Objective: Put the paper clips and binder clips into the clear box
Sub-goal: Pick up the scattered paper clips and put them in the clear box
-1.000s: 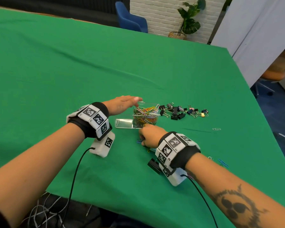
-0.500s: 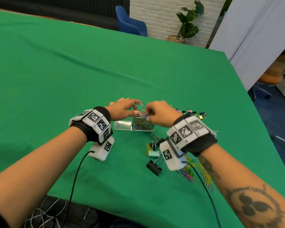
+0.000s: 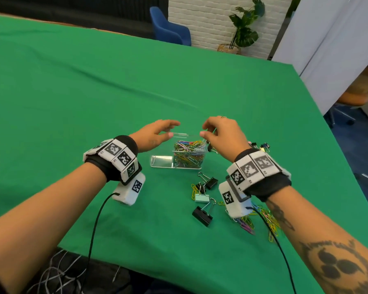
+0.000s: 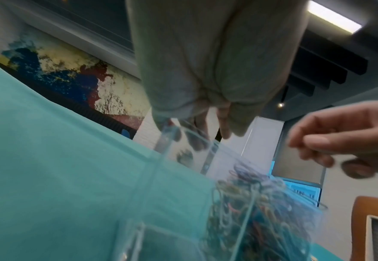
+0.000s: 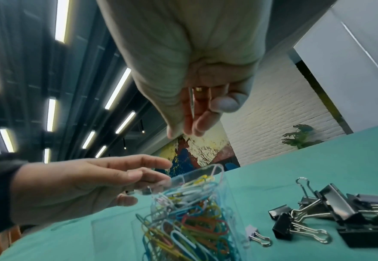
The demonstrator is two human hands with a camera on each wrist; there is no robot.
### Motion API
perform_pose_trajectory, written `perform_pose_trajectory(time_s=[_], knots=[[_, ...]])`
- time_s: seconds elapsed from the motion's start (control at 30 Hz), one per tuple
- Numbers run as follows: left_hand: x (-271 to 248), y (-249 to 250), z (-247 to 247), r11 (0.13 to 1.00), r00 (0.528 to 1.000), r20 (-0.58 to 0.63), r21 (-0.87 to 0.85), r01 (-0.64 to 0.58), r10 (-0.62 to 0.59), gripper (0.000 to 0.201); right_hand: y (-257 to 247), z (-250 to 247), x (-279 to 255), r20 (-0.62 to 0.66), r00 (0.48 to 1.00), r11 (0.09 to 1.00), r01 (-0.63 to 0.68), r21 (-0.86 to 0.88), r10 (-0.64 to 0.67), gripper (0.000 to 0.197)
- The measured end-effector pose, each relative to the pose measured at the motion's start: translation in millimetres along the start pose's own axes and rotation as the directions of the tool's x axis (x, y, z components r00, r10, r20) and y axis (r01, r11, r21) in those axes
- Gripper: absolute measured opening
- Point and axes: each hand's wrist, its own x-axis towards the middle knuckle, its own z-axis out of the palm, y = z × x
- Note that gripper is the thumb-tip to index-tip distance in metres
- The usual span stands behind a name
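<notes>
The clear box (image 3: 188, 154) stands heaped with coloured paper clips (image 5: 194, 217), its lid (image 3: 160, 161) lying open to the left. My left hand (image 3: 172, 129) reaches to the box's left rim with nearly straight fingers and the thumb by the corner. My right hand (image 3: 206, 132) hovers over the box's right edge, fingers curled, pinching a thin paper clip (image 5: 192, 102). Loose binder clips (image 3: 204, 215) and yellow paper clips (image 3: 194, 190) lie in front of the box. A pile of paper clips (image 3: 266, 221) lies partly hidden under my right wrist.
More binder clips (image 5: 317, 220) lie in a cluster right of the box, mostly hidden behind my right hand in the head view. The green table cloth (image 3: 115, 81) stretches far to the left and back. The table's front edge is near my elbows, with cables hanging there.
My right hand rose from the cloth in front of the box to above its right edge. The left hand stayed at the box's left rim.
</notes>
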Motion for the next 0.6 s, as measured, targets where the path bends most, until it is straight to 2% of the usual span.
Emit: perform_pose_trajectory(time_s=[0.03,0.07,0.1,0.13,0.2,0.27,0.37,0.4,0.5,0.53,0.6], knots=[[-8,-2,-7,0.998,0.994,-0.092,0.045,-0.046,0.050,0.038,3,-5,-7,-0.027,1.000,1.000,0.013,0.019,-0.013,0.018],[-16,-5,-14,0.985,0.985,-0.132,0.143,-0.092,0.111,0.044,6,-9,-14,-0.048,0.998,0.999,0.030,0.043,-0.028,0.016],[-26,-5,-19,0.959,0.982,-0.104,0.253,-0.128,0.159,0.052,8,-13,-22,-0.058,0.997,0.996,0.050,0.078,-0.046,0.015],[-34,-5,-22,0.923,0.986,-0.017,0.356,-0.149,0.166,0.056,9,-15,-29,-0.049,0.997,0.990,0.068,0.121,-0.062,0.013],[-39,-2,-18,0.836,0.982,0.161,0.521,-0.172,0.102,0.050,9,-12,-40,0.029,0.995,0.978,0.090,0.190,-0.097,0.011],[-31,7,-16,0.780,0.977,0.200,0.597,-0.185,0.079,0.042,4,-4,-47,0.119,0.983,0.971,0.110,0.210,-0.137,0.010],[-18,22,-16,0.760,0.971,0.238,0.627,-0.170,0.020,0.045,0,10,-50,0.176,0.973,0.971,0.113,0.211,-0.152,0.013],[-14,26,-16,0.707,0.963,0.271,0.681,-0.188,-0.005,0.046,-2,15,-50,0.184,0.972,0.973,0.111,0.200,-0.148,0.014],[-7,35,-16,0.415,0.950,0.310,0.870,-0.265,-0.044,0.052,-11,31,-54,0.236,0.957,0.982,0.141,0.126,-0.168,0.018],[-7,37,-17,0.361,0.950,0.308,0.893,-0.270,-0.048,0.052,-15,36,-57,0.276,0.946,0.984,0.156,0.080,-0.173,0.021],[-5,39,-20,0.310,0.948,0.306,0.913,-0.266,-0.091,0.051,-22,46,-62,0.346,0.923,0.984,0.176,0.005,-0.167,0.026]])
